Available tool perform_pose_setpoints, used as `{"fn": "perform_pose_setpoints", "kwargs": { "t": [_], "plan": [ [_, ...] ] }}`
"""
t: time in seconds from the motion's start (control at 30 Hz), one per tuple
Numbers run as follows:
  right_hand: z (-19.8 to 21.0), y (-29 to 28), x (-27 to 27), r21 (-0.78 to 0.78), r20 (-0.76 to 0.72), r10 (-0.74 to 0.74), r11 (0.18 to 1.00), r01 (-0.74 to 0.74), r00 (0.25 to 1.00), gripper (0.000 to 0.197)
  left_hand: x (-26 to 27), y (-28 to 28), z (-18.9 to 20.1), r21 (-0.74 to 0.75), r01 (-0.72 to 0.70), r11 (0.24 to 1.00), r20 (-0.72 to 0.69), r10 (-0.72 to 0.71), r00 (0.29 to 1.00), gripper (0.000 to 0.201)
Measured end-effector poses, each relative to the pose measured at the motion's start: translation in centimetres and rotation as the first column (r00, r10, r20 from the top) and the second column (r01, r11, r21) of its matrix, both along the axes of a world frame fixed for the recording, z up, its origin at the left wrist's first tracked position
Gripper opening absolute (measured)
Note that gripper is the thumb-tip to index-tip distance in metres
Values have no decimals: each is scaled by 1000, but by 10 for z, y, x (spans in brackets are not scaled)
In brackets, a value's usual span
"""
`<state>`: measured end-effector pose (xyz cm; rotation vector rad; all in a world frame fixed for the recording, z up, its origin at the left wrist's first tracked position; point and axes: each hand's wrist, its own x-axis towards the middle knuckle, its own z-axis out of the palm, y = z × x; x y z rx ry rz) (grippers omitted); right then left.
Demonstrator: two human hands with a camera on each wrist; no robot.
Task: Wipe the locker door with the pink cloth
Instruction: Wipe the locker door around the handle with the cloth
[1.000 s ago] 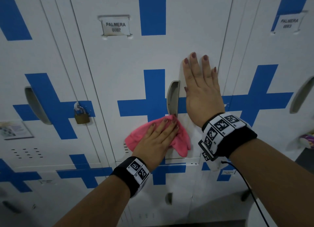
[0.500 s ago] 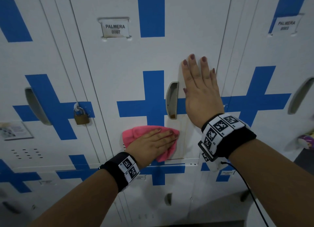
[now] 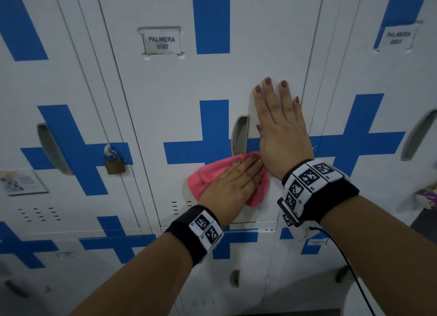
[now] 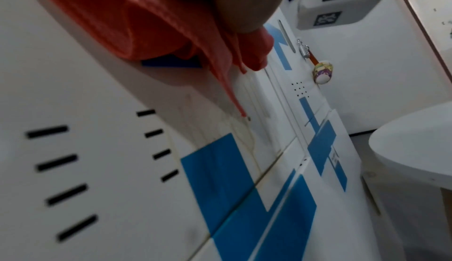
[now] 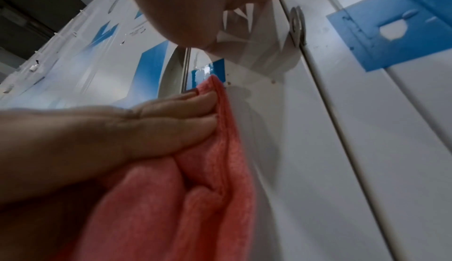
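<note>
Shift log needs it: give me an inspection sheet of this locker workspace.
Surface: white door marked PALMERA 0007, blue cross, recessed handle, shut.
Job's things: pink cloth flat on the door below the handle.
Clutter: brass padlock on the left neighbour; keychain charm on the right neighbour.
Hands: left hand presses the cloth, fingers straight; right hand flat on the door beside the handle.
Cables: black cable from the right wristband.
Surroundings: more lockers; white round table at right.

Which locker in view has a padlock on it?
The locker left of the one being wiped: a brass padlock hangs at its right edge. PALMERA 0007 and the right-hand door show none.
</note>
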<state>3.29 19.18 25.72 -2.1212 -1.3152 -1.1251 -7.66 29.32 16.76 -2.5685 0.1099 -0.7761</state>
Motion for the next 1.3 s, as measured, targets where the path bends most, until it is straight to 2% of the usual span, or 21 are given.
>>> {"fn": "perform_pose_setpoints", "kwargs": {
  "t": [0.07,0.3,0.5,0.63,0.83,1.0,1.07,1.2,1.3],
  "plan": [
    [0,0,1,-7,3,-3,1000,3,1000,91,3,-5,-5,-7,-71,997,-31,71,997,62],
    [0,-1,1,-28,0,-3,1000,3,1000,90,9,-14,-10,3,-83,997,-100,83,991,72],
    [-1,-3,1,-31,6,0,1000,0,1000,88,-1,-14,-18,34,-123,992,-248,127,960,71],
    [-1,-3,2,-29,11,4,1000,-3,1000,85,-14,-8,-19,25,-98,995,-356,100,929,66],
    [-1,-3,3,-26,12,4,1000,-3,1000,84,-33,14,-38,43,-120,992,-460,126,879,67],
    [-1,-3,3,-27,15,0,1000,0,1000,84,-44,25,-40,61,-108,992,-410,123,904,74],
    [-1,-2,3,-25,15,-1,1000,1,1000,84,-50,25,-34,65,-77,995,-334,95,938,79],
    [-2,-1,3,-22,5,-3,1000,3,1000,87,-63,28,-18,-93,-41,995,-91,32,995,91],
    [-2,0,2,-17,6,-1,1000,1,1000,86,-61,38,-7,-128,-41,991,-47,36,998,89]
  ]
}}
